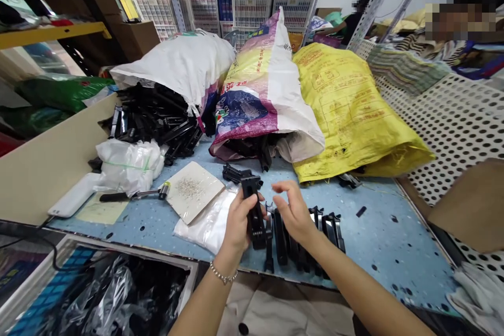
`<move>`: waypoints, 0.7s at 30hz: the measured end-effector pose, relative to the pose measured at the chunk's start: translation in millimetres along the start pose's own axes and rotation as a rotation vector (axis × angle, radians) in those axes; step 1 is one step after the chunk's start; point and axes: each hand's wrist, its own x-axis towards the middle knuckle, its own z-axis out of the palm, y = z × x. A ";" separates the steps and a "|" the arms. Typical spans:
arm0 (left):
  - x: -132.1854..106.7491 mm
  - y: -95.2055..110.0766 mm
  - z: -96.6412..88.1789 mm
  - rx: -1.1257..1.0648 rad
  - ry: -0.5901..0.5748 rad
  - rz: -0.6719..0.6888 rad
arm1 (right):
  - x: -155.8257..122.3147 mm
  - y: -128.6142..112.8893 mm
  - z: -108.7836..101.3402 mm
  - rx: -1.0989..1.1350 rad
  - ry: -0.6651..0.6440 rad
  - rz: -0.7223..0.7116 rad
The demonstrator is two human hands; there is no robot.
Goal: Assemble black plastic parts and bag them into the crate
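1. Right at the bench edge, the left hand, beaded bracelet on the wrist, is wrapped around a long black plastic part and holds it upright just above the bench.
2. The right hand is open and empty, fingers spread and curled towards the top of that part, close to it but not clearly touching.
3. Under and beside the right hand, a row of similar black parts lies side by side along the near edge. By the look of it, that is the share already handled, and it is a small one.
4. Just left of the hands are a flat white plastic packet and a pale card sprinkled with tiny metal bits, too small to identify.
5. Further left lie a black-handled tool, a tied white bag and a white slab-like device.
6. At mid-bench, a white sack spills a big heap of loose black parts. A purple-and-white sack shows more at its mouth, and a yellow sack lies shut beside it. Judging by those, far more remains than is lined up.
7. At the back stand stacked white crates.
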 end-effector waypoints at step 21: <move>-21.2 -30.9 -25.5 0.131 0.191 -0.186 | -92.0 -20.6 -5.8 -0.132 -0.247 0.247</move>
